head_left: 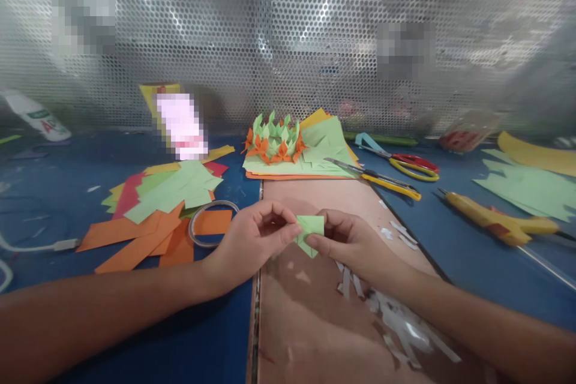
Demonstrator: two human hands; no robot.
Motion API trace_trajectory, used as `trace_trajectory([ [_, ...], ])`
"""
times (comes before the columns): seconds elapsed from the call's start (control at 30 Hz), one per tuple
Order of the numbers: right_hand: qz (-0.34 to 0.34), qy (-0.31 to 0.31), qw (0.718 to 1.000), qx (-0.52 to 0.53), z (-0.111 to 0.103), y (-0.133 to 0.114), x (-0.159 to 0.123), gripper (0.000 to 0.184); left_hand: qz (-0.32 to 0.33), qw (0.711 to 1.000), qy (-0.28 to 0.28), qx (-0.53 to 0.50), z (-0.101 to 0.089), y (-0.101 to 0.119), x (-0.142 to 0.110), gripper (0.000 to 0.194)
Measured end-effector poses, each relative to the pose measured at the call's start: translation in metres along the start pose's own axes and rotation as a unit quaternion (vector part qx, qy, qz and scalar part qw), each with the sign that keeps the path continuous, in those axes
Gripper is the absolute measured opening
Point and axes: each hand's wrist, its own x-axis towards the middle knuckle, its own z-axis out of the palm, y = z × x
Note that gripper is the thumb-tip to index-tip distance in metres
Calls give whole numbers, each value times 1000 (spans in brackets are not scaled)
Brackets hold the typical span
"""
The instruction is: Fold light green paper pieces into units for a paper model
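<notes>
Between my two hands is a small light green piece of folded paper [314, 227], held above the brown strip of the table. The fingertips of my left hand [257, 239] pinch its left edge. My right hand [348, 241] grips its right side, thumb in front and fingers behind. Just left of my left hand lies a roll of tape [192, 229] on orange paper strips [130, 234]. Beyond my hands, a ring of green and orange folded paper flowers [275, 139] sits on a stack of coloured paper [330, 139].
To the right lie a utility knife [391, 185], scissors [411, 167] and a yellow glue gun [490, 216]. White paper scraps [405, 324] are scattered near my right forearm. At left are a phone [182, 126], a white bottle [40, 117] and a cable plug [66, 245]. Perforated metal [279, 30] closes off the back.
</notes>
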Motion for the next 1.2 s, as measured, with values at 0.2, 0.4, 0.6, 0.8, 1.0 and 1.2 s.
trace_trajectory([
  [0.2,-7,-3,1000,-15,0,0,0,22,-19,1000,8,-23,0,-3,2,14],
  [0.4,-21,-7,999,-27,-1,3,0,24,-22,998,20,-47,2,-3,3,18],
  [0.6,-13,-2,999,-37,-1,1,-1,28,-20,998,23,-51,1,-2,1,18],
  [0.8,-10,7,999,-40,1,-3,-2,27,-28,998,21,-51,2,-1,1,19],
  [1.0,-5,13,999,-38,2,-6,-4,25,-33,998,4,-62,4,-2,-1,18],
  [1.2,-9,5,999,-44,2,-8,-4,26,-40,997,12,-57,3,-1,0,18],
])
